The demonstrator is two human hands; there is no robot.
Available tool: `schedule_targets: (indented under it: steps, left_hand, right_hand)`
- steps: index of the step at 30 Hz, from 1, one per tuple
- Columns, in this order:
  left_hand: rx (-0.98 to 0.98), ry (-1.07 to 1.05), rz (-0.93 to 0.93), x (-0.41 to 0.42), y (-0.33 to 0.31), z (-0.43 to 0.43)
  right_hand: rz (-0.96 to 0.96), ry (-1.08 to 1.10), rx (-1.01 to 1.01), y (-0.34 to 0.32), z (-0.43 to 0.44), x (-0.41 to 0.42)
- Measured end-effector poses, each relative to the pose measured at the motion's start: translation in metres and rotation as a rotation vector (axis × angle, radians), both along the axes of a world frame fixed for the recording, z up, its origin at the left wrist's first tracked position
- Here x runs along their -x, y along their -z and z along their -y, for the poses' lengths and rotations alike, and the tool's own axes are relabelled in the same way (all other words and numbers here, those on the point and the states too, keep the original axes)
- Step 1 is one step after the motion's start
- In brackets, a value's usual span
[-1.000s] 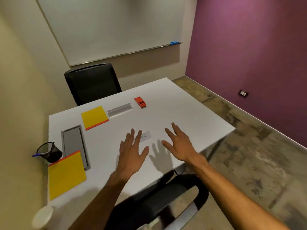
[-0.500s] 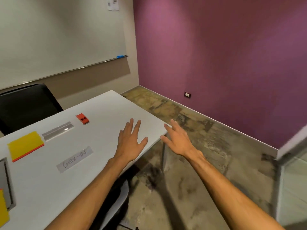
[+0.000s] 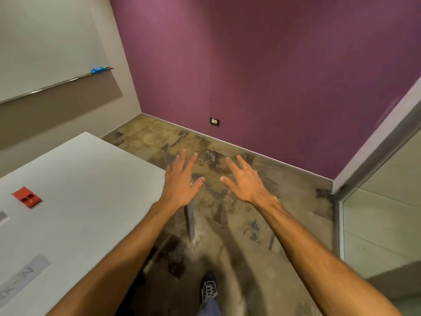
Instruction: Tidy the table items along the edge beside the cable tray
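Both hands are spread flat with fingers apart, holding nothing and clear of each other; the left hand (image 3: pixel 182 182) hovers over the corner of the white rectangular table (image 3: pixel 91 179), the right hand (image 3: pixel 245 182) out over the bare mottled floor (image 3: pixel 284 190). The task's things all lie to the left of the hands — none is under or ahead of them; the left hand is the nearer, so any reach would have to swing leftward. Counted in view: one small red plastic block with two recesses (image 3: pixel 27 197), well left of the left hand; one grey paper strip with handwritten letters (image 3: pixel 22 278), low and left beside the left forearm, its long axis running diagonally up to the right; one grey sliver (image 3: pixel 2 217) cut off by the frame edge, too little to identify. The cable tray is not in view.
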State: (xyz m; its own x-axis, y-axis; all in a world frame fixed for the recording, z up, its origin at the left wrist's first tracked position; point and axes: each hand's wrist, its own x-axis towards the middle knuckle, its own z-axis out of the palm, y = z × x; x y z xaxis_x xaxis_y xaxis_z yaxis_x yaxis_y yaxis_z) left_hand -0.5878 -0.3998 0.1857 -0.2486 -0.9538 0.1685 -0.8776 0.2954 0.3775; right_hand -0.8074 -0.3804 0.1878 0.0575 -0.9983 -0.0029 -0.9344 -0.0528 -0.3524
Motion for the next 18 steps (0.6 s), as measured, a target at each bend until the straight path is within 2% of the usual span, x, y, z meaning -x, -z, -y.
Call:
schedule_targets:
  steps: [5,8,12,18]
  left_hand:
    - [-0.052,0.023,-0.082,0.033,0.010,0.085]
    - [-0.019,0.034,-0.127,0.048,0.013,0.130]
    - [-0.079,0.028,-0.050,0.064,0.017,0.188]
    - [-0.145,-0.036,-0.049,0.075,0.026,0.262]
  right_hand:
    - [-0.053,-0.008,-0.020,0.003,0.092,0.034]
    - [-0.055,0.007,-0.037,0.000,0.140,0.048]
    - [-0.015,-0.012,-0.054,-0.008,0.194,0.063]
    - [-0.040,-0.079,-0.042,-0.005,0.281,0.075]
